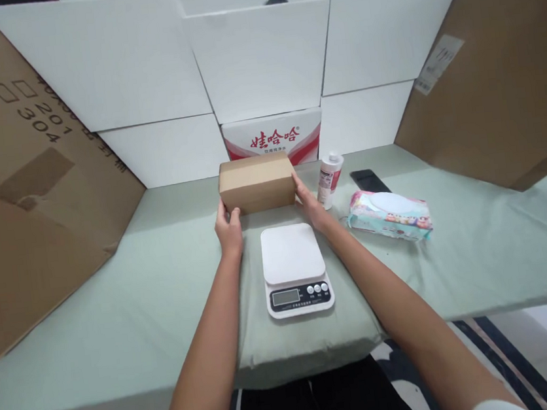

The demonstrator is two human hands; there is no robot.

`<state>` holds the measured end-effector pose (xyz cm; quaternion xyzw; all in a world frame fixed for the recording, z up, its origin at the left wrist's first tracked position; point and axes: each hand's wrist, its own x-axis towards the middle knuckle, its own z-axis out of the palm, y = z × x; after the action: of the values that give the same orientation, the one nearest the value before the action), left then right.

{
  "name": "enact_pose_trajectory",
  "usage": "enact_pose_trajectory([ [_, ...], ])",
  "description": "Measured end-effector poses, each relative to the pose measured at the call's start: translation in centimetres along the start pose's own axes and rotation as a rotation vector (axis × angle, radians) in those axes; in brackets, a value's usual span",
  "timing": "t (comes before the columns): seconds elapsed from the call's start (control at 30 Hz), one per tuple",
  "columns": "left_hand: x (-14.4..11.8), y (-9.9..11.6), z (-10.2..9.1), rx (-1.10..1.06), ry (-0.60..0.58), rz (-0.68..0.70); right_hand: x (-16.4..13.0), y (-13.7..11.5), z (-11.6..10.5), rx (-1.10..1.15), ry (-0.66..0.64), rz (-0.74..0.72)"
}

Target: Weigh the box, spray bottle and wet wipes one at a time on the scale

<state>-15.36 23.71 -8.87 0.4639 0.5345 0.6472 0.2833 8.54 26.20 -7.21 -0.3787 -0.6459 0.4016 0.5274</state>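
Observation:
A small brown cardboard box (257, 184) is held between my two hands, just beyond the scale. My left hand (229, 230) grips its lower left corner, thumb on the near face. At the right end, my right hand (307, 201) presses its fingers along the side. Whether the box touches the cloth I cannot tell. Between my forearms sits a white kitchen scale (293, 255) with a bare platform; its display (285, 298) looks blank. Close to my right hand stands a white bottle (330, 180) with a red and white label.
Right of the bottle lie a black phone (369, 181) and a soft tissue pack (389, 215). A pale green cloth (185, 254) covers the table. Large cardboard panels rise at left (30, 193) and right (496, 74), with white panels (262, 61) and a red-printed carton (273, 138) behind.

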Motion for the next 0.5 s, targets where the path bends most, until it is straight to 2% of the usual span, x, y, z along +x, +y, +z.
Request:
enact_pose_trajectory([
  [0.07,0.1,-0.1,0.0,-0.008,-0.013,0.01,-0.2,-1.2,0.2,0.019,-0.013,0.069],
  [0.13,0.0,-0.1,0.1,-0.009,0.006,0.008,-1.0,-2.9,0.3,-0.028,0.052,0.022],
  [0.2,-0.2,0.0,0.0,-0.015,0.048,-0.002,-2.2,-4.4,-0.2,-0.099,0.189,-0.105],
  [0.27,-0.4,0.3,-0.1,-0.025,0.091,0.001,-3.1,-5.2,-1.2,-0.172,0.42,-0.223],
  [0.37,-0.6,0.7,-0.3,-0.025,0.144,0.026,-3.1,-4.3,-3.0,-0.249,0.734,-0.238],
  [0.4,-0.7,0.8,-0.4,-0.026,0.158,0.035,-2.8,-3.6,-3.5,-0.252,0.772,-0.19],
  [0.5,-0.7,1.0,-0.4,-0.052,0.174,0.05,-2.0,-1.5,-4.1,-0.227,0.725,-0.012],
])
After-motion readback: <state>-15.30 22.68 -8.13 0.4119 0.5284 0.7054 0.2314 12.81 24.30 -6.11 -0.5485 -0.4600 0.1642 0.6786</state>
